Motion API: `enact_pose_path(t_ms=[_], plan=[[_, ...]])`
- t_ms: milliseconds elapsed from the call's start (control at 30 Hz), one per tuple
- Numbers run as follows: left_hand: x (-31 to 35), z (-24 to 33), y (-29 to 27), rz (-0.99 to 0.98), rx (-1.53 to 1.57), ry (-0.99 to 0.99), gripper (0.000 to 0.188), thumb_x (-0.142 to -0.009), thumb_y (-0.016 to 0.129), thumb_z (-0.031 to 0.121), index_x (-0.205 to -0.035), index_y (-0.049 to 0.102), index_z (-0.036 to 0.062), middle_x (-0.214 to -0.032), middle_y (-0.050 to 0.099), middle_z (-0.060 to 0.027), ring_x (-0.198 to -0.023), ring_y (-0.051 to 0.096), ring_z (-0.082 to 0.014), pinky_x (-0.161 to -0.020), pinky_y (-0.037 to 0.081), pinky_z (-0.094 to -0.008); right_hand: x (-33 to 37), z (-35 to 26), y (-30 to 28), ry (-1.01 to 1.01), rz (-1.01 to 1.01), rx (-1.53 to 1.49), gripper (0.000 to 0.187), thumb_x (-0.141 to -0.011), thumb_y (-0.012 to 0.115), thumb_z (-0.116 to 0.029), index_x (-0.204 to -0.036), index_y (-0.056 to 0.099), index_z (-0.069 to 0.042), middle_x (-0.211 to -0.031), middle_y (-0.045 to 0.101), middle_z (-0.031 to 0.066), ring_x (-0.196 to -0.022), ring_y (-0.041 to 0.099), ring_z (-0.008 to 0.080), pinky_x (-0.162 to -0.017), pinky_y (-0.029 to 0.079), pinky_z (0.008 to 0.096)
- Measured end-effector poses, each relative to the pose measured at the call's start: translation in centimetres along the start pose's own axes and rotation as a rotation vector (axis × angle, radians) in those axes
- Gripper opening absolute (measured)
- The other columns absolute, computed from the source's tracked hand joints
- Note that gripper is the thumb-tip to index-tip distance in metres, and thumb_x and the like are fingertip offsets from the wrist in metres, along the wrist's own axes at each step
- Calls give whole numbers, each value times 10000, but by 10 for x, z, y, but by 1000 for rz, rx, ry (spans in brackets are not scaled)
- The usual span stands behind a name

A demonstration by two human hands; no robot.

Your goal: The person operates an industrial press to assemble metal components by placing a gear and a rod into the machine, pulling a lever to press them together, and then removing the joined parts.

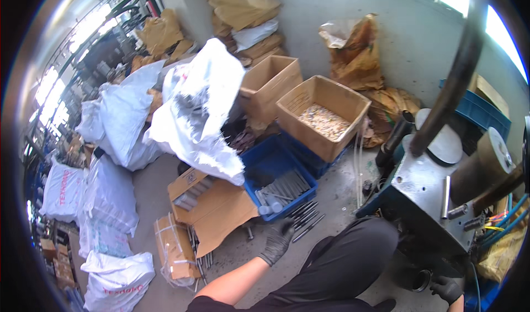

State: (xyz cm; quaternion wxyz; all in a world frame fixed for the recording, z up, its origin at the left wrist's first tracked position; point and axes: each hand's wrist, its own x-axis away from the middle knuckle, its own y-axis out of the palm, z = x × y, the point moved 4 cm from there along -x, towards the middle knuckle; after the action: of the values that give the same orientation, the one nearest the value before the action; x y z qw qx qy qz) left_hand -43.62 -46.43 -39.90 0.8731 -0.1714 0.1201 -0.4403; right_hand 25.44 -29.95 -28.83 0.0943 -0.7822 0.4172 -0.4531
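My left hand (277, 241), in a dark grey glove, reaches down beside a row of dark metal rods (305, 217) on the floor. Its fingers look stretched out, and I see nothing held in them; contact with the rods is not clear. A blue plastic crate (249, 175) just beyond holds grey metal rods (287, 186) and a few short, pale cylinders. At the lower right, my right hand (446, 290), gloved too, hangs low with fingers apart next to a dark metal ring or tube end (422, 280). It appears to hold nothing.
An opened cardboard box (221, 215) lies left of the crate. Behind stand a carton (353, 106) of small pale pieces and a white woven sack (193, 102). On my right is a metal machine block (419, 185) with a thick bar (452, 74). More sacks (118, 284) line the left.
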Motion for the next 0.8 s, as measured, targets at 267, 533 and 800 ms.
enact_pose_path(t_ms=[267,533,800], plan=[[128,-288,-91,189,-589,-696,390,-863,702,183,-1223,715,34,-1181,725,-236,-1171,676,-413,-1052,536,-469,5,92,-31,287,57,-251,398,-1028,718,-252,-1394,638,-119,-1059,708,100,-847,707,202,-670,600,335],[203,-321,-217,300,-727,-957,465,-829,738,272,-1248,720,71,-1294,708,-241,-1211,671,-420,-1048,534,-482,17,104,-54,407,96,-266,392,-1039,698,-323,-1357,605,-113,-1011,704,101,-750,678,193,-614,558,316],[340,-386,-280,449,-598,-1311,577,-808,713,263,-1352,691,71,-1334,692,-260,-1256,659,-429,-1069,527,-471,-8,106,-48,516,55,-350,219,-1026,693,-366,-1149,633,-195,-876,678,42,-673,608,170,-514,480,329]])
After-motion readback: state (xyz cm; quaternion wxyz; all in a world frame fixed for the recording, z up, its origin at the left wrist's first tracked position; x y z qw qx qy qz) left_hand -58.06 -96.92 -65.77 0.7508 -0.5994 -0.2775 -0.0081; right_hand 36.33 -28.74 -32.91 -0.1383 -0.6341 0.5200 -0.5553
